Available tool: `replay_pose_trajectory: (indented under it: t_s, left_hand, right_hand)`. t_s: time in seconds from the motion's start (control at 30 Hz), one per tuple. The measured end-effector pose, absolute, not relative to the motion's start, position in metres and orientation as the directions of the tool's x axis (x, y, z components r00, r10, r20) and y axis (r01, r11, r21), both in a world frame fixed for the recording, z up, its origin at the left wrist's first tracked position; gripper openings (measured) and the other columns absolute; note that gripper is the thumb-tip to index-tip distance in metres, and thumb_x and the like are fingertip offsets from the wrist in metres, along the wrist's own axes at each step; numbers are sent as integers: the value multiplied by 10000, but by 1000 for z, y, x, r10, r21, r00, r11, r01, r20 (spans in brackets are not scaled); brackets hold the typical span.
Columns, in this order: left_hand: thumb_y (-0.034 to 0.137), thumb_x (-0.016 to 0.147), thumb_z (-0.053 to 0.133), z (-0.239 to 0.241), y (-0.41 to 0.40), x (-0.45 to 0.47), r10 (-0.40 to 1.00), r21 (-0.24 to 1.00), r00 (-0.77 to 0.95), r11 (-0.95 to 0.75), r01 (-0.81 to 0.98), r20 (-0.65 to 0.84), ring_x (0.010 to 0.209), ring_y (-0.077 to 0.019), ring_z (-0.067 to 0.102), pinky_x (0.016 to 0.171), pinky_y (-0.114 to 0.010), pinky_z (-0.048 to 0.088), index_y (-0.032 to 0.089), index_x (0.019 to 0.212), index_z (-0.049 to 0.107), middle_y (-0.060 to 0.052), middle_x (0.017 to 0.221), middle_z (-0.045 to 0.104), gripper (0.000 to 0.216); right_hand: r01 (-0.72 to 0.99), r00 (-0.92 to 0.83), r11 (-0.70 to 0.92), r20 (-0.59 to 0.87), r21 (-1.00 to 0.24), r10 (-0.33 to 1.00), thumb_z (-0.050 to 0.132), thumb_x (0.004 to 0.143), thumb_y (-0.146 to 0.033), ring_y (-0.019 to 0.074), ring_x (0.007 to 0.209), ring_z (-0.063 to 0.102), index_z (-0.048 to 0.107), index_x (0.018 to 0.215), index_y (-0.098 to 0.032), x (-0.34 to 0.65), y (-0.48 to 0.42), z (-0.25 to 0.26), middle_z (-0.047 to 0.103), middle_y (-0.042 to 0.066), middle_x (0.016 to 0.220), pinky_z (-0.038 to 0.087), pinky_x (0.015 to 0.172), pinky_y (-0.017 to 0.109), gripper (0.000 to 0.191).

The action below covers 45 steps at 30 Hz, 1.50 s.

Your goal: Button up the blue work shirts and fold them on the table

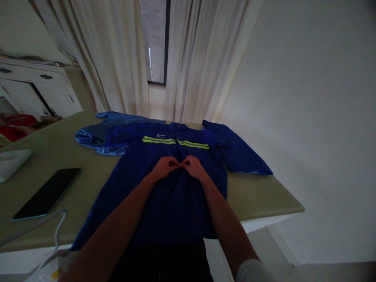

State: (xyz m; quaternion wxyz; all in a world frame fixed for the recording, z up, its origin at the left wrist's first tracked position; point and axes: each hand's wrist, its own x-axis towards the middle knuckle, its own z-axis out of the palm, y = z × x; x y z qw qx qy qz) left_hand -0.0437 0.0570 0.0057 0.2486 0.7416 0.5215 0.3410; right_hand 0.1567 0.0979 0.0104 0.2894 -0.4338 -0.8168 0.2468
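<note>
A dark blue work shirt [173, 203] with yellow-green reflective stripes across the chest lies front up on the table, its collar at the far side and its hem near my body. My left hand [166, 167] and my right hand [192, 166] meet at the shirt's front placket, below the stripes. Both pinch the placket fabric between thumb and fingers, the fingertips almost touching. Whether a button sits between them is too small to make out.
Beneath the shirt's left sleeve lies a lighter blue garment [91, 135]. On the table's left side are a black tablet [48, 192], a white cable [58, 225] and a white object [13, 162]. A wall [317, 137] borders the right; curtains [117, 58] hang behind.
</note>
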Motion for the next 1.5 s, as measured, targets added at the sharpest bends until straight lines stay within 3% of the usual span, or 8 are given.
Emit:
replay_pose_trajectory:
  t_s: [0.3,0.5,0.7,1.0,1.2,1.4,1.5]
  left_hand:
    - [266,786,720,10,56,-48,946,716,272,-313,624,176,752,-184,680,698,-284,500,203,858,744,-16,804,743,99]
    - [224,767,692,10,56,-48,947,756,301,-279,592,114,762,-185,701,719,-283,528,194,867,740,-20,808,758,115]
    - [179,759,664,6,56,-45,943,746,297,-305,592,150,751,-177,697,717,-276,531,197,865,733,-14,791,750,128]
    - [178,795,655,6,51,-40,950,670,247,-311,675,192,748,-179,679,680,-281,490,203,885,717,-19,809,735,112]
    - [173,816,663,7,49,-38,937,614,255,-348,709,237,772,-192,679,709,-293,492,215,878,678,-21,835,728,76]
    - [169,814,654,4,49,-40,929,660,267,-370,654,255,764,-186,687,710,-287,496,212,878,663,-9,809,719,77]
    - [173,816,652,4,49,-40,931,693,260,-365,621,257,753,-177,688,705,-280,509,210,883,666,-7,809,725,78]
  right_hand:
    - [575,-474,477,205,-665,857,811,769,-195,177,889,649,743,787,-177,159,95,12,701,36,943,466,824,290,73]
    - [585,-481,520,250,-622,840,777,763,-148,164,867,626,721,799,-172,154,92,9,676,33,927,457,817,286,71]
    - [620,-454,535,294,-574,841,758,755,-140,172,848,614,707,806,-171,152,89,9,664,28,894,448,794,289,78]
    - [556,-500,533,255,-638,828,766,797,-166,156,854,640,735,767,-179,154,92,10,684,22,903,444,789,261,45]
    - [577,-480,529,265,-623,836,588,959,-215,127,762,607,631,612,-185,152,93,13,665,10,798,421,747,246,351]
    - [574,-486,520,249,-632,838,654,872,-155,167,839,658,715,758,-185,153,93,12,722,37,881,461,811,272,133]
    - [545,-495,505,229,-670,838,623,844,-84,184,926,683,748,826,-199,155,95,10,751,37,938,480,880,289,171]
